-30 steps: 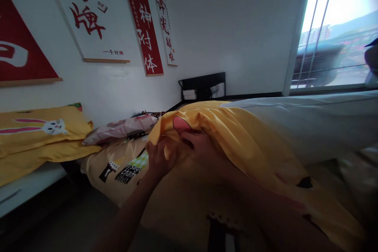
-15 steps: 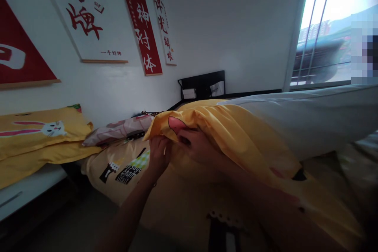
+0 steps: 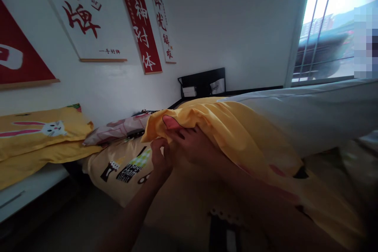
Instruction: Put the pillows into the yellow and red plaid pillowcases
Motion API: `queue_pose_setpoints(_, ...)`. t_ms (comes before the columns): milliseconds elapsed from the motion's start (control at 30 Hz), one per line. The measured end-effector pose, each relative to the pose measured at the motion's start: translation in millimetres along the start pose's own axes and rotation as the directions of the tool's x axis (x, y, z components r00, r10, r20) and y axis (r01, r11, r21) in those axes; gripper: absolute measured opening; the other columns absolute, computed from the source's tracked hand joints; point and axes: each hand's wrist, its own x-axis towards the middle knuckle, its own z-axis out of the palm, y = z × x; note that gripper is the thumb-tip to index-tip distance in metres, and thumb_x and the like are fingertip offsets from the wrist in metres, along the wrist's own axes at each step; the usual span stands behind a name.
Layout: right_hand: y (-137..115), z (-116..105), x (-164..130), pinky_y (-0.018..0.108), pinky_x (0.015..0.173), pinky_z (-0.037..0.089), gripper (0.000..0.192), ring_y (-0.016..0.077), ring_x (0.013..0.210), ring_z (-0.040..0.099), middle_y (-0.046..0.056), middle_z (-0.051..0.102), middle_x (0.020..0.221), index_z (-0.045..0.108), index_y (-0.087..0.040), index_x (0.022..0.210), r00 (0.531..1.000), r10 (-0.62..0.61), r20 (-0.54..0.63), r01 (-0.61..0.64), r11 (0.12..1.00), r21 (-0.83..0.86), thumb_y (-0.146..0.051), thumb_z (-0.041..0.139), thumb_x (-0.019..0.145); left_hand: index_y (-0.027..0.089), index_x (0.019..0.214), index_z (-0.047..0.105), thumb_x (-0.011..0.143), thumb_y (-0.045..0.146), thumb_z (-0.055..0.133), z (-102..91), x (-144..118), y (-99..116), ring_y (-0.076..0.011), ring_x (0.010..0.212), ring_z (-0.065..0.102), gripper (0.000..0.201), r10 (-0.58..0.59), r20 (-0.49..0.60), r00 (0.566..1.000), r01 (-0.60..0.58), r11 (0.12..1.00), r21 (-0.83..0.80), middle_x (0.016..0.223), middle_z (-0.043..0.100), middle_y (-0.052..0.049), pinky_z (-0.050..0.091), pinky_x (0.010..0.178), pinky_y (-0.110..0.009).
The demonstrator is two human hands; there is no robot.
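Yellow duvet cover [image 3: 236, 134] lies mid-scene over the white duvet [image 3: 310, 110], drawn over its near-left end only; most of the insert, running far right, looks uncovered yet, in my judgement. Left hand [image 3: 161, 157] and right hand [image 3: 191, 145] are both pinched on the cover's corner, touching each other. Wall scrolls [image 3: 138, 19] at far left bear Chinese characters, among them 一手好牌.

bed [image 3: 189, 208] | on it: yellow printed quilt cover [image 3: 236, 134]; white quilt [image 3: 310, 114]; pink pillow [image 3: 118, 128]
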Motion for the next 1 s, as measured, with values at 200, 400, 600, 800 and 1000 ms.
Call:
queue_pose_setpoints(200,-9.8,7.0,6.2,0.038,0.079,0.039,0.052,0.0244,0.097,0.056,0.009,0.063,0.117,0.035,-0.021,0.146,0.994,0.112,-0.002,-0.112,0.989,-0.101,-0.018,0.039,0.094,0.019,0.086,0.043,0.092,0.012,0.041,-0.5,-0.7,16.8,-0.0116,0.066,0.047,0.01,0.002,0.109,0.994,-0.001,1.0,-0.009,0.074,0.047,0.001,0.037,0.062,-0.022)
queue_pose_setpoints(400,-8.7,14.4,3.9,0.039,0.084,0.043,0.054,0.0257,0.099,0.056,0.012,0.064,0.111,0.035,-0.021,0.147,0.984,0.171,-0.053,-0.173,0.984,-0.043,-0.017,0.042,0.094,0.019,0.086,0.045,0.091,0.01,0.039,2.2,-10.1,24.9,-0.0129,0.064,0.046,0.012,0.009,0.316,0.949,-0.009,1.0,-0.001,0.072,0.049,-0.001,0.034,0.057,-0.023)
queue_pose_setpoints(600,7.0,9.3,-8.5,0.031,0.085,0.044,0.035,0.0189,0.093,0.059,0.008,0.067,0.103,0.058,-0.014,0.118,0.967,0.172,-0.189,-0.083,0.91,0.406,-0.013,0.047,0.084,0.018,0.09,0.047,0.09,0.013,0.043,-0.9,-9.9,25.4,-0.0135,0.064,0.047,0.007,0.081,0.386,0.919,-0.058,0.996,-0.071,0.073,0.05,-0.001,0.034,0.056,-0.024)
queue_pose_setpoints(800,12.0,7.0,-8.0,0.026,0.067,0.04,0.018,0.0137,0.069,0.053,0.003,0.062,0.075,0.055,-0.017,0.076,0.949,0.282,-0.141,-0.14,0.778,0.612,-0.032,0.063,0.08,0.018,0.089,0.047,0.087,0.017,0.044,-3.3,-2.6,35.8,-0.0154,0.074,0.05,0.004,0.222,0.41,0.885,-0.07,0.932,-0.356,0.077,0.053,-0.005,0.038,0.061,-0.026)
queue_pose_setpoints(1000,18.8,-5.3,-9.3,0.022,0.06,0.034,0.022,0.0088,0.062,0.045,-0.003,0.053,0.065,0.047,-0.016,0.063,0.959,0.275,0.072,-0.238,0.636,0.734,-0.019,0.063,0.079,0.016,0.096,0.052,0.082,0.01,0.046,-15.7,4.6,28.4,-0.0177,0.076,0.054,0.016,0.389,0.349,0.853,-0.305,0.913,-0.272,0.082,0.058,-0.007,0.043,0.067,-0.03)
